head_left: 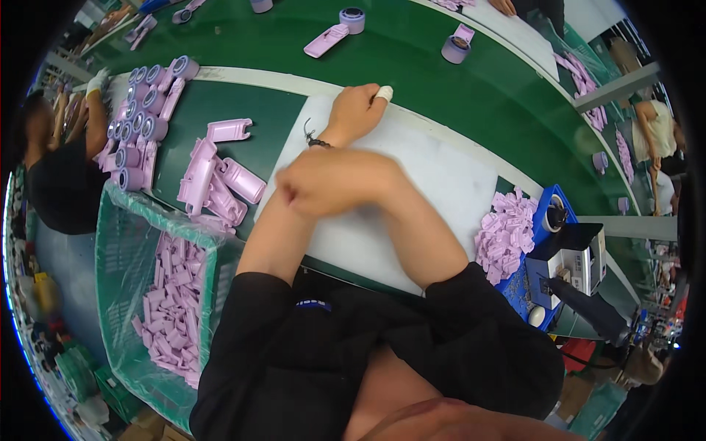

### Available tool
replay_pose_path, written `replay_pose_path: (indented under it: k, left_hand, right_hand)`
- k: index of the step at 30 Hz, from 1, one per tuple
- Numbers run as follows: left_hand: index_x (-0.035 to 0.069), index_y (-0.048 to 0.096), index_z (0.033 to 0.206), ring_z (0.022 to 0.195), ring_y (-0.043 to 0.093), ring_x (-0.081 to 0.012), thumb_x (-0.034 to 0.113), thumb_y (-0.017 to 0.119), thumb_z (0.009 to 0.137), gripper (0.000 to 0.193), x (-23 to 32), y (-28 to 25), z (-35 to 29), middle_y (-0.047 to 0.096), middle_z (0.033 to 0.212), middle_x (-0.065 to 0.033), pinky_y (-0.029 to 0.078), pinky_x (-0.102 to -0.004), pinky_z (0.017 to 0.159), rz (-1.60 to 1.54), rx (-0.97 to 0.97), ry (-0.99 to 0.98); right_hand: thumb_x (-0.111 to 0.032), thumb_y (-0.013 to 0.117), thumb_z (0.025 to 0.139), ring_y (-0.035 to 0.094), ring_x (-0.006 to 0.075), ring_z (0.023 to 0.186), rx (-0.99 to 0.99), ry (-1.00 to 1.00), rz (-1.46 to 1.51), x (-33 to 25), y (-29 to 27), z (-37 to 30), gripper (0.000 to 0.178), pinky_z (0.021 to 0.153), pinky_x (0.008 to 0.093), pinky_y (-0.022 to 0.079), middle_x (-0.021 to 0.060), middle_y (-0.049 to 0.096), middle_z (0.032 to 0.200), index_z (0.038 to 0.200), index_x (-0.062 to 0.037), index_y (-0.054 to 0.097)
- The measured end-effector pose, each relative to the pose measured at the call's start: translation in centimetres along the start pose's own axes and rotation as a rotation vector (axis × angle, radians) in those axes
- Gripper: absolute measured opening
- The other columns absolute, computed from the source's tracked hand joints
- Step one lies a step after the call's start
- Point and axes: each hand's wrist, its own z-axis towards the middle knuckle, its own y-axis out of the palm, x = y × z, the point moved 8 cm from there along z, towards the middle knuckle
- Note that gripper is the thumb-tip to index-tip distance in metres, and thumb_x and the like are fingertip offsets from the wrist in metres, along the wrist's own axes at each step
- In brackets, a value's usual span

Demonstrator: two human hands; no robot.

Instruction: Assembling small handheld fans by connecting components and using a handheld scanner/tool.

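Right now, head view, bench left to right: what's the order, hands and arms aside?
Stacked pink-and-lilac assemblies → loose pink shells → white mat → pile of small pink pieces → small open box.

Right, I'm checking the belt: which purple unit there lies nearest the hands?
The top-centre unit, pink handle slanting down-left; the others lie farther from the left hand.

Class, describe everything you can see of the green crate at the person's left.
The green crate, apparently plastic, stands open-topped beside the bench. A sheer green liner drapes over its rim. Inside, loose pink pieces lie heaped toward the right. The left black sleeve overlaps its right edge in view; contact is unclear.
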Motion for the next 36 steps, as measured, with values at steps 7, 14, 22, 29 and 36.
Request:
replay_pose_path:
  k: [7, 14, 22, 29, 36]
  left_hand:
    - [-0.001, 0.063, 0.082, 0.060, 0.048, -0.0217, 0.020, 0.057, 0.092, 0.024, 1.4, -1.2, -2.0, 0.061, 0.066, -0.0082, 0.040, -0.0327, 0.059, 0.019, 0.318, 0.110]
    - [0.002, 0.060, 0.075, 0.056, 0.046, -0.0250, 0.017, 0.053, 0.087, 0.021, 0.2, 0.1, 1.1, 0.059, 0.062, -0.0100, 0.039, -0.0381, 0.057, -0.028, -0.021, 0.126]
    - [0.001, 0.056, 0.074, 0.055, 0.041, -0.0192, 0.015, 0.055, 0.090, 0.021, 0.3, 0.8, 0.7, 0.052, 0.060, -0.0058, 0.037, -0.0315, 0.054, -0.029, -0.001, 0.160]
    - [0.001, 0.058, 0.077, 0.059, 0.040, -0.0119, 0.012, 0.055, 0.093, 0.019, 0.4, -0.6, 0.2, 0.050, 0.062, -0.0001, 0.034, -0.0255, 0.055, -0.189, 0.024, 0.083]
    - [0.001, 0.062, 0.080, 0.060, 0.041, -0.0107, 0.011, 0.054, 0.093, 0.018, 0.0, -0.7, 0.2, 0.053, 0.064, 0.0007, 0.034, -0.0239, 0.056, -0.264, -0.024, 0.032]
  right_hand:
    - [-0.007, 0.056, 0.078, 0.062, 0.0316, 0.066, 0.178, -0.101, 0.068, -0.8, -4.9, -2.2, 0.016, 0.064, 0.0359, 0.052, 0.0179, 0.067, 0.077, 0.087, 0.0042, 0.063]
    - [-0.012, 0.057, 0.084, 0.055, 0.0303, 0.062, 0.071, -0.611, 0.128, -12.6, 0.2, -3.9, 0.011, 0.060, 0.0383, 0.047, 0.0126, 0.062, 0.072, 0.083, -0.0014, 0.056]
    - [-0.013, 0.056, 0.080, 0.059, 0.0331, 0.062, 0.289, -0.883, 0.054, -17.9, 4.1, -5.4, 0.010, 0.055, 0.0412, 0.047, 0.0118, 0.064, 0.073, 0.077, -0.0039, 0.057]
    - [-0.006, 0.059, 0.077, 0.055, 0.0292, 0.054, 0.458, -0.847, -0.105, -15.9, 1.2, -5.6, 0.008, 0.048, 0.0370, 0.042, 0.0106, 0.056, 0.064, 0.072, -0.0048, 0.051]
    - [-0.008, 0.062, 0.072, 0.057, 0.0338, 0.054, 0.439, -0.716, -0.154, -14.6, 0.2, -5.3, 0.006, 0.050, 0.0402, 0.046, 0.0137, 0.062, 0.065, 0.068, -0.0049, 0.059]
